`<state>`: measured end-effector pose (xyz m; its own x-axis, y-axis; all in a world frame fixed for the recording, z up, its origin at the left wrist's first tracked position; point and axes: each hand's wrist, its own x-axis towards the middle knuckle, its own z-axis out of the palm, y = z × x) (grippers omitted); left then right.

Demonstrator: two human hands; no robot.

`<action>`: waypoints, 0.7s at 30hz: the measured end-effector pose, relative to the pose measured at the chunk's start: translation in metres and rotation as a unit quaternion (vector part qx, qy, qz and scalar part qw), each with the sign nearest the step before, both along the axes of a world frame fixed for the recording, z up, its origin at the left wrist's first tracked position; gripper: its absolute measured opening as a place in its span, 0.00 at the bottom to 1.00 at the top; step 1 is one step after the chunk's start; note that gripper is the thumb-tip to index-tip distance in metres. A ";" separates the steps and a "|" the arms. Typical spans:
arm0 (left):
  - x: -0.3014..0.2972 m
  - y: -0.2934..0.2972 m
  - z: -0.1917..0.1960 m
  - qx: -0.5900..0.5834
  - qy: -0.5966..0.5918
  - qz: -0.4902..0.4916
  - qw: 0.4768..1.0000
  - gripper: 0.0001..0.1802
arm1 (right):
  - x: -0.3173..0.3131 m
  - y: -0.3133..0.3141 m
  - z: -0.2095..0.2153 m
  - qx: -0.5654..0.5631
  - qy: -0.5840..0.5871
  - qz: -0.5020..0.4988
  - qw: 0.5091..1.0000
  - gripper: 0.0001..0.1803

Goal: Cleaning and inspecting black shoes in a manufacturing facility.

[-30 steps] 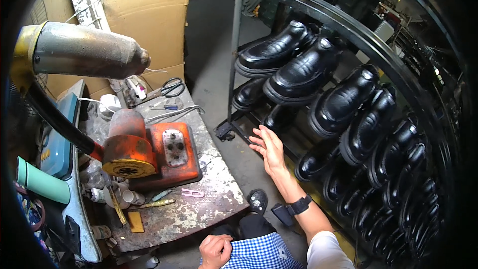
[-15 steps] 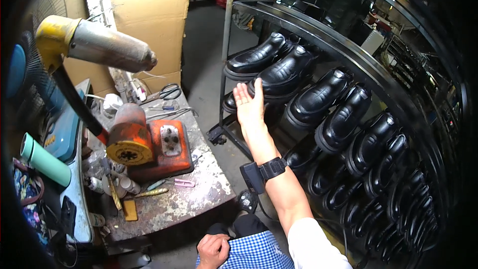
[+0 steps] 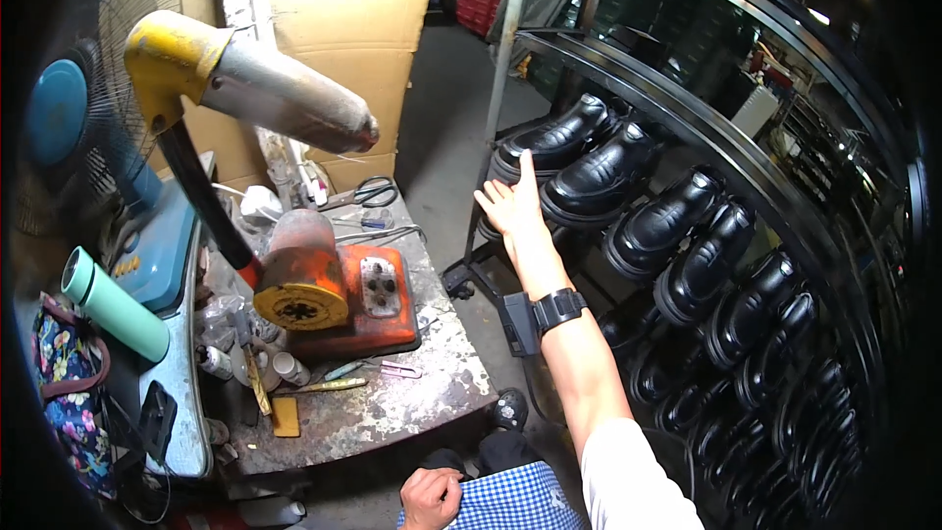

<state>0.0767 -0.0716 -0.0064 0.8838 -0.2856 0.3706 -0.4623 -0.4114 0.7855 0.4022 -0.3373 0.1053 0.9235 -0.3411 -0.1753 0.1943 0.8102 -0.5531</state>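
My right hand reaches out with its fingers spread and holds nothing. It is in front of the leftmost black leather shoe on the rack's upper row; its thumb overlaps that shoe in view, and I cannot tell if they touch. Beside it stands another black shoe, toes facing me. My left hand rests in my lap on a blue-checked apron, fingers curled in; nothing shows in them. A dark band with a box is strapped round my right wrist.
On my left a worn workbench carries an orange machine base with a metal heater-like head, scissors and small tools. A metal rack with several rows of black shoes fills the right. A mint bottle and fan stand far left.
My right hand has shifted from the second shoe toward the leftmost one, and its fingers have spread wider. The whole view has swung a little left. My left hand stays in my lap.
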 end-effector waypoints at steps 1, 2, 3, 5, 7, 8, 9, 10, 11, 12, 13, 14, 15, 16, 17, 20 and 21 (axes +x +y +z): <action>0.004 -0.004 0.000 -0.003 0.002 -0.016 1.000 0.06 | 0.000 -0.003 -0.001 -0.001 0.014 0.007 1.000 0.61; 0.009 -0.009 0.000 -0.005 -0.023 -0.007 1.000 0.06 | -0.005 -0.010 -0.004 -0.002 0.030 0.006 1.000 0.59; 0.010 -0.010 -0.001 -0.005 -0.043 0.004 0.999 0.07 | -0.016 -0.001 -0.005 -0.021 0.012 0.023 0.999 0.53; 0.015 -0.005 -0.019 -0.002 -0.045 0.000 0.999 0.07 | -0.052 0.021 -0.010 -0.057 0.001 0.055 0.997 0.39; 0.017 -0.012 -0.016 0.005 -0.029 -0.023 0.999 0.07 | -0.115 0.020 -0.016 -0.108 0.001 0.063 0.992 0.27; 0.017 -0.015 -0.015 0.008 -0.020 -0.038 0.999 0.07 | -0.151 0.018 -0.017 -0.146 -0.010 0.063 0.987 0.23; 0.017 -0.018 -0.012 0.010 -0.012 -0.043 0.999 0.08 | -0.188 0.012 -0.022 -0.186 -0.015 0.059 0.981 0.22; 0.016 -0.022 -0.011 0.006 -0.016 -0.042 0.999 0.09 | -0.227 0.002 -0.024 -0.227 -0.021 0.057 0.972 0.22; 0.014 -0.028 -0.012 0.007 -0.016 -0.053 0.998 0.09 | -0.269 -0.012 -0.026 -0.261 0.001 0.031 0.965 0.20; 0.010 -0.033 -0.014 0.007 -0.016 -0.066 0.998 0.09 | -0.316 -0.027 -0.026 -0.296 0.027 0.004 0.955 0.19; 0.007 -0.035 -0.013 0.013 -0.009 -0.069 0.998 0.09 | -0.358 -0.038 -0.028 -0.342 0.051 -0.068 0.936 0.16; 0.004 -0.037 -0.013 0.021 -0.004 -0.071 0.997 0.09 | -0.399 -0.049 -0.030 -0.384 0.077 -0.138 0.910 0.15; 0.001 -0.039 -0.015 0.027 -0.004 -0.077 0.997 0.10 | -0.444 -0.062 -0.033 -0.400 0.108 -0.228 0.881 0.13; -0.005 -0.043 -0.006 0.040 -0.013 -0.080 0.996 0.11 | -0.486 -0.074 -0.033 -0.410 0.136 -0.312 0.846 0.14; -0.008 -0.042 -0.007 0.045 0.000 -0.066 0.997 0.11 | -0.520 -0.084 -0.027 -0.418 0.192 -0.415 0.785 0.15; -0.014 -0.042 -0.011 0.053 -0.011 -0.058 0.997 0.12 | -0.636 -0.126 -0.015 -0.410 0.261 -0.649 0.585 0.14; -0.011 -0.035 -0.019 0.077 -0.005 -0.067 0.995 0.13 | -0.674 -0.142 -0.014 -0.354 0.265 -0.710 0.548 0.12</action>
<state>0.0652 -0.1068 -0.0253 0.8305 -0.4541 0.3226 -0.5288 -0.4607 0.7129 -0.2719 -0.4792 0.0916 -0.4780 -0.8058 0.3495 0.0106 -0.4032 -0.9151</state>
